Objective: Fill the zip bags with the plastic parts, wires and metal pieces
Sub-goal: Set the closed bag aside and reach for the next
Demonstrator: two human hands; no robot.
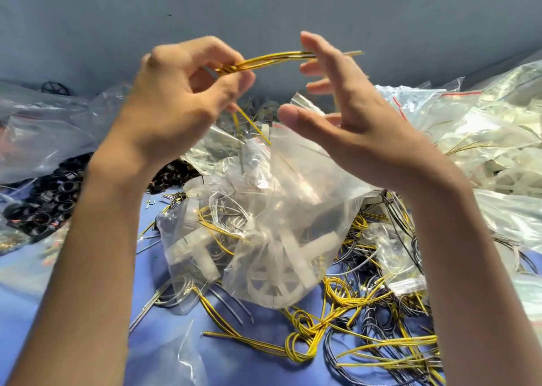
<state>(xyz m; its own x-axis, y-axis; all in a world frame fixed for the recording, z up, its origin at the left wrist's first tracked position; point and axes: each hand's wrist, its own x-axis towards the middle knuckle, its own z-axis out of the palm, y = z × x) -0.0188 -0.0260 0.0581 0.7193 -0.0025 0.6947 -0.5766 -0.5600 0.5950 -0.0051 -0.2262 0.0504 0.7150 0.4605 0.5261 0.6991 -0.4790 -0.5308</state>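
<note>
**Head view: yellow wire bundle (269, 58) held above the zip bag (293, 209)**

Left hand (181, 104) pinches the bundle, I judge to coil it short enough for the bag's mouth. Right hand (346, 116): fingers (322, 63) spread wide, gripping nothing; the bundle runs past them. Loose wires (366, 327) lie right of the zip bag on the bench (140, 292).

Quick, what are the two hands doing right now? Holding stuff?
Left hand: pinches the yellow wire bundle.
Right hand: open, fingers spread; the bundle's far end runs past its fingers.
</note>
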